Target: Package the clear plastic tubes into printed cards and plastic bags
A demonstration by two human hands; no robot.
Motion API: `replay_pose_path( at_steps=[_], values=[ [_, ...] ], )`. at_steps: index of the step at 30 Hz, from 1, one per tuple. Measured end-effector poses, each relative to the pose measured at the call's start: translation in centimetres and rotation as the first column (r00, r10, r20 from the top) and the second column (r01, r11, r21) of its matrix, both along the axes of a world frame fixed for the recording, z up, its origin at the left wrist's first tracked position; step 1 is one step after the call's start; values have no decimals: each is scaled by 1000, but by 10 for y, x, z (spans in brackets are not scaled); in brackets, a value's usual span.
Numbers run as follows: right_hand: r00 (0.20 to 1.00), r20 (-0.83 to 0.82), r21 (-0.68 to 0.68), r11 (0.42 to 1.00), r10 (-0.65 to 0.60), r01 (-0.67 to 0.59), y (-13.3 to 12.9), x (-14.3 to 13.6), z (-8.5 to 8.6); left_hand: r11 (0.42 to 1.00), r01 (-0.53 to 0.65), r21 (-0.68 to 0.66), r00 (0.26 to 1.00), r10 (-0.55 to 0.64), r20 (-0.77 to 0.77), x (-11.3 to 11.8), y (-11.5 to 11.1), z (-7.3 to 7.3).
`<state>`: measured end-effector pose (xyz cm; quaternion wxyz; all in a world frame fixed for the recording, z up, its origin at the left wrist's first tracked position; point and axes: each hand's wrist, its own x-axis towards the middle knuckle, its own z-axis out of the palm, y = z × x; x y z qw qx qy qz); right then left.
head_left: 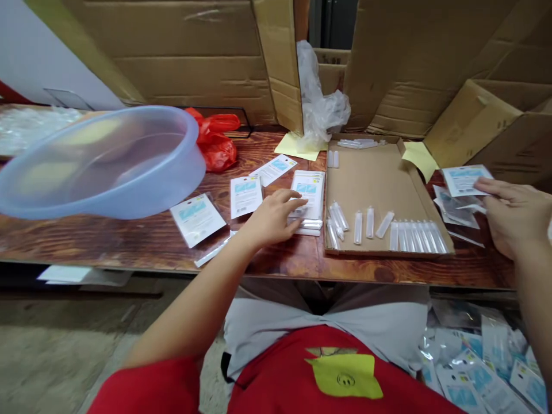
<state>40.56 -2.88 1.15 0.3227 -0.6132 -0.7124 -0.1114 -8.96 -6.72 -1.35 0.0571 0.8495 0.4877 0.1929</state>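
Left hand [271, 218] presses packet stack [307, 198], long axis pointing away.

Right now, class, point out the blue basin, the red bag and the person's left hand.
blue basin [103, 164]: head view, inner wall.
red bag [215, 144]: head view, middle.
left hand [273, 217]: head view, back of hand.

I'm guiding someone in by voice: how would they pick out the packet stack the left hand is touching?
Start at the shallow cardboard tray on the wooden table. Just off its left wall lies a stack of packets, with the left hand resting its fingertips on it. The cards further left lie singly; this one is piled up.
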Motion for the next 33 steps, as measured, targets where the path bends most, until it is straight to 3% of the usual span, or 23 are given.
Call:
replay_pose_path(
  at_steps=[3,5,7,9,10,12,14,16,21,24,26,29,31,33],
  values=[
    [994,105,-288,958,25,7,11,23,-4,999,12,-45,1000,-14,-28,-3,11,-13],
    [959,282,-387,916,5,109,14,20,-1,998,-13,-56,1000,13,4,-4,13,-18],
    [918,396,-264,958,3,111,11,1,6,999,-27,-45,999,29,26,-5,14,-20],
    [893,426,-94,988,148,-119,6,-31,12,999,-21,-24,999,22,37,-5,14,-20],
    [865,425,-41,960,268,-277,3,-50,13,1000,-18,-11,999,19,40,-5,14,-20],
    [713,400,-112,803,575,-585,-1,-87,11,1000,-20,13,999,20,34,-5,13,-21],
    [550,374,-259,653,747,-711,-1,-119,4,999,-35,38,999,34,22,-4,12,-23],
    [467,387,-387,600,795,-700,1,-140,-5,996,-55,64,998,54,23,-4,11,-26],
    [425,444,-537,614,788,-578,8,-164,-15,990,-89,113,990,76,119,-8,10,-33],
    [458,444,-546,638,770,-543,7,-167,-10,990,-92,108,979,70,191,-9,10,-35],
    [505,475,-504,693,721,-515,3,-161,-4,990,-106,88,967,82,240,-8,10,-35],
    [547,568,-392,786,615,-477,-8,-145,5,976,-206,67,928,173,331,-5,9,-33],
    [519,605,-377,792,604,-481,-16,-134,7,956,-292,10,885,266,383,-3,9,-30],
    [455,618,-419,758,641,-500,-22,-129,4,932,-344,-112,837,358,413,-1,9,-25]
  ],
)
